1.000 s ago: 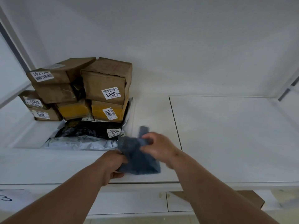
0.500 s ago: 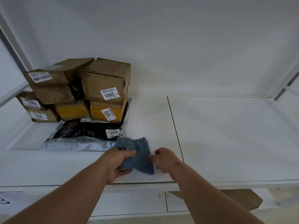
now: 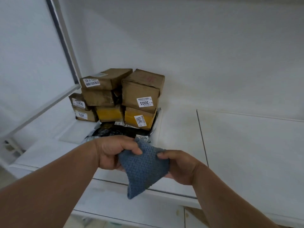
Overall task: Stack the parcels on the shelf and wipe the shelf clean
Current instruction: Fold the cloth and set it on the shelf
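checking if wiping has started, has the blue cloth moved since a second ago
Yes. The blue cloth was lying on the shelf beside the parcel stack; now both hands hold it lifted, its lower corner hanging past the shelf's front edge.

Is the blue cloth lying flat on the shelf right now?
No, the blue cloth is held up off the shelf between the left hand and right hand, its corner hanging down.

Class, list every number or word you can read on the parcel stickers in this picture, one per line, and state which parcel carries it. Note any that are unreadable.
"3003", printed upside down: sticker on the tall brown box.
"3013", turned sideways: sticker on the yellow box beneath it.
Top-left flat box sticker: blurred, unreadable.
Two small left boxes: stickers blurred.
Black bag sticker: mostly hidden behind the cloth.
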`<state>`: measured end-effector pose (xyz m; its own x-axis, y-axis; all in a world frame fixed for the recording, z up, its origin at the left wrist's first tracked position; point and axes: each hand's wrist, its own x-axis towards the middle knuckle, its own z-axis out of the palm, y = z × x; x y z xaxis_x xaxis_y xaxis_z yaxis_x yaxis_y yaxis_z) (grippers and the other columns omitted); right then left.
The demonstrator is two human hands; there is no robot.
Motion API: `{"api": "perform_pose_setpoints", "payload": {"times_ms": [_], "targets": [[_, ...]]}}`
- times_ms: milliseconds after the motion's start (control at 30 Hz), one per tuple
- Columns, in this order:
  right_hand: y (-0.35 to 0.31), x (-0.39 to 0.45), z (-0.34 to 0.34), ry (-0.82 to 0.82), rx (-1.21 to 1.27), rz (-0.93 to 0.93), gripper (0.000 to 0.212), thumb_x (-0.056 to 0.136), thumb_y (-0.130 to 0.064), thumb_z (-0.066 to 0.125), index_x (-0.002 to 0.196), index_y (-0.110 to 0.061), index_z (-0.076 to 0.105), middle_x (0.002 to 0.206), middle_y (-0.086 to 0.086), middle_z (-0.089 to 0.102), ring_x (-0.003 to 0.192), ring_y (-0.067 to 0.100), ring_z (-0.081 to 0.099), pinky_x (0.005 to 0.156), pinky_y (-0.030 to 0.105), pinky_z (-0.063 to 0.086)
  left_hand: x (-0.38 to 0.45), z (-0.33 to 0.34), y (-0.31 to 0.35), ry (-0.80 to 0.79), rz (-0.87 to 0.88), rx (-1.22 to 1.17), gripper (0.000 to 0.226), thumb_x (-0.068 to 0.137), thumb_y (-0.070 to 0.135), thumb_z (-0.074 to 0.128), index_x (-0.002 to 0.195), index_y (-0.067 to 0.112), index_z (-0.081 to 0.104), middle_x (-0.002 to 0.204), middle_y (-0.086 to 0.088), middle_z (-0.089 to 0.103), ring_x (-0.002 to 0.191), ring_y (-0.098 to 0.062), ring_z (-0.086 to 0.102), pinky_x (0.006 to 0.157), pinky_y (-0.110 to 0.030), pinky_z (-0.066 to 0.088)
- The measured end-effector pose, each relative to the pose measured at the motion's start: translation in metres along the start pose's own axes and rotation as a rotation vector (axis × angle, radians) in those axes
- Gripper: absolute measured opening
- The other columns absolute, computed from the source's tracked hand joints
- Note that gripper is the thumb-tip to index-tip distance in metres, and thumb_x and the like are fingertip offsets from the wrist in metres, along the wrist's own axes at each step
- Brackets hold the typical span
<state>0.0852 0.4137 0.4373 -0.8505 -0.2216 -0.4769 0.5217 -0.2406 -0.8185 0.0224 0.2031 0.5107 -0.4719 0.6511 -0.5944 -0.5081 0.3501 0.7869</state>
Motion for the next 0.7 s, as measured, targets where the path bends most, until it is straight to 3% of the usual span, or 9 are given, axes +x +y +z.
{"api": "perform_pose_setpoints", "payload": {"times_ms": [133, 233, 333, 433, 500, 633, 700], "targets": [[-0.008, 0.028, 0.042, -0.015, -0.051, 0.040, 0.054, 0.071, -0.025, 0.077, 0.123, -0.011, 0.068, 0.126, 0.008, 0.068, 0.122, 0.028, 0.058, 0.106, 0.042, 0.046, -0.028, -0.050, -0.030, 0.007, 0.013, -0.135, 0.060, 0.061, -0.005, 0.068, 0.120, 0.006, 0.060, 0.116, -0.019, 0.065, 0.102, -0.031, 0.064, 0.079, -0.038, 0.057], [-0.019, 0.052, 0.076, -0.047, -0.136, 0.035, 0.040, 0.078, -0.014, 0.074, 0.117, -0.009, 0.067, 0.117, 0.007, 0.070, 0.110, 0.025, 0.062, 0.084, 0.035, 0.052, -0.045, -0.096, -0.047, 0.083, -0.008, -0.203, 0.062, 0.064, -0.009, 0.063, 0.124, 0.005, 0.056, 0.118, -0.021, 0.064, 0.101, -0.034, 0.064, 0.076, -0.038, 0.058], [-0.029, 0.080, 0.110, -0.078, -0.208, 0.020, 0.023, 0.090, 0.003, 0.057, 0.107, -0.010, 0.067, 0.103, 0.005, 0.070, 0.096, 0.021, 0.065, 0.074, 0.030, 0.052, -0.057, -0.146, -0.046, 0.257, 0.002, -0.235, 0.070, 0.058, -0.007, 0.072, 0.125, 0.007, 0.054, 0.119, -0.021, 0.061, 0.100, -0.035, 0.062, 0.080, -0.041, 0.053], [-0.042, 0.118, 0.149, -0.059, -0.187, -0.022, 0.018, 0.092, 0.000, 0.057, 0.107, -0.009, 0.064, 0.102, 0.008, 0.069, 0.093, 0.022, 0.066, 0.078, 0.031, 0.053, -0.065, -0.197, -0.034, 0.435, 0.095, -0.288, 0.050, 0.077, -0.010, 0.060, 0.124, 0.008, 0.054, 0.121, -0.018, 0.058, 0.105, -0.035, 0.058, 0.089, -0.044, 0.048], [-0.052, 0.143, 0.176, 0.021, -0.216, -0.052, 0.015, 0.093, -0.006, 0.062, 0.107, -0.011, 0.061, 0.108, 0.010, 0.067, 0.097, 0.023, 0.065, 0.079, 0.032, 0.052, -0.067, -0.231, -0.025, 0.508, 0.175, -0.328, 0.048, 0.081, -0.010, 0.057, 0.125, 0.008, 0.053, 0.122, -0.018, 0.058, 0.108, -0.035, 0.057, 0.086, -0.043, 0.051], [-0.075, 0.195, 0.220, 0.346, -0.485, -0.190, 0.024, 0.090, -0.017, 0.069, 0.110, -0.020, 0.056, 0.111, 0.005, 0.062, 0.101, 0.022, 0.062, 0.086, 0.040, 0.056, -0.063, -0.296, 0.003, 0.577, 0.340, -0.311, 0.043, 0.086, -0.008, 0.056, 0.124, 0.012, 0.054, 0.119, -0.017, 0.061, 0.105, -0.031, 0.060, 0.077, -0.039, 0.053], [-0.082, 0.215, 0.236, 0.448, -0.564, -0.277, 0.021, 0.091, -0.018, 0.067, 0.108, -0.017, 0.055, 0.106, 0.005, 0.062, 0.093, 0.018, 0.060, 0.079, 0.034, 0.054, -0.058, -0.320, 0.015, 0.617, 0.407, -0.246, 0.041, 0.088, -0.005, 0.056, 0.124, 0.013, 0.055, 0.119, -0.016, 0.061, 0.105, -0.030, 0.061, 0.080, -0.038, 0.054]]}}
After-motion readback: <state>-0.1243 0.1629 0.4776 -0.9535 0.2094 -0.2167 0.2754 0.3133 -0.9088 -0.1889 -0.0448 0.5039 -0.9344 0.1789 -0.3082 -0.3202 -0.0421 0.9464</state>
